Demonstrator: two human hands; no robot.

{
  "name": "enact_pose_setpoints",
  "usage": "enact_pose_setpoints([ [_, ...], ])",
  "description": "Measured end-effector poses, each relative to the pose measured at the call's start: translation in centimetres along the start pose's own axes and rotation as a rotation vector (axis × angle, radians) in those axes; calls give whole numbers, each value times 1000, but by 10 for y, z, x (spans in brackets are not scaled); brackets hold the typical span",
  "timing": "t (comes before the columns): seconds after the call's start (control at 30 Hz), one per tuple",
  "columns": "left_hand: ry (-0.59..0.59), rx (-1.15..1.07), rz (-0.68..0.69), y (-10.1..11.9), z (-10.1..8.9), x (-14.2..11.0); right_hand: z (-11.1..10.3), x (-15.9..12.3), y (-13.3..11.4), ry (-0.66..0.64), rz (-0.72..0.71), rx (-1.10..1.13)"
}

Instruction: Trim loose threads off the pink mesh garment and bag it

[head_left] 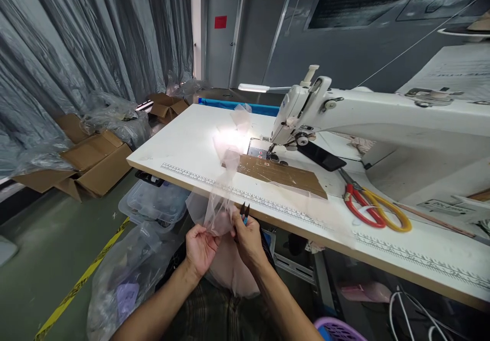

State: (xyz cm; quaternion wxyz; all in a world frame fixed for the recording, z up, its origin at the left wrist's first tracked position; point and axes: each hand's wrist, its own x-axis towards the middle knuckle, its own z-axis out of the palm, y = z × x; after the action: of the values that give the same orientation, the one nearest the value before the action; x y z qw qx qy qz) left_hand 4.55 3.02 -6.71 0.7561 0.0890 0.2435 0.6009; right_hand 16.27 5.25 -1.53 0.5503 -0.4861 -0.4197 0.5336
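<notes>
Sheer pale-pink fabric [222, 205]: gathered between the two hands, hanging over the near edge of the white tabletop [172, 137], with more of it bunched in the lap below.
Long axis: runs away from the person, from the hands up across the black printed ruler scale [268, 204] and past the left end of the brown flat board [281, 173], leaning slightly right; its far end points toward the far edge of the tabletop, left of the needle. Part of it is lost in bright glare.
Left hand [202, 251]: palm turned up, thumb and fingers pinching the fabric's lower left part.
Right hand [250, 241]: closed around small black-bladed snips with a blue grip [245, 213], its fingertips at the fabric's right side.
Snips: blade tips point up and away from the person, slightly apart, just beside the fabric.
White sewing machine [367, 108]: arm reaches in from the right, its needle area behind the brown flat board.
Tabletop, right: black phone [321, 155] lies under the machine's arm, near large scissors with red and yellow handles [370, 198], whose handles point toward the person.
Floor, left: open brown cardboard box [101, 163] and clear plastic tub [153, 203], the latter near the tabletop's edge.
</notes>
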Motion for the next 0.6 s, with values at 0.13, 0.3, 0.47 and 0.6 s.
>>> enact_pose_setpoints([
  [0.13,131,143,17,21,-8,3,-3,-12,-7,-44,52,58],
  [0.3,217,428,626,74,4,-6,-13,-65,-10,-53,-276,-243],
  [0.47,-108,879,1214,97,36,-32,-24,-105,-6,-270,-936,-579],
  [0.6,-436,1350,921,85,54,-34,-25,-110,-3,-290,-971,-652],
])
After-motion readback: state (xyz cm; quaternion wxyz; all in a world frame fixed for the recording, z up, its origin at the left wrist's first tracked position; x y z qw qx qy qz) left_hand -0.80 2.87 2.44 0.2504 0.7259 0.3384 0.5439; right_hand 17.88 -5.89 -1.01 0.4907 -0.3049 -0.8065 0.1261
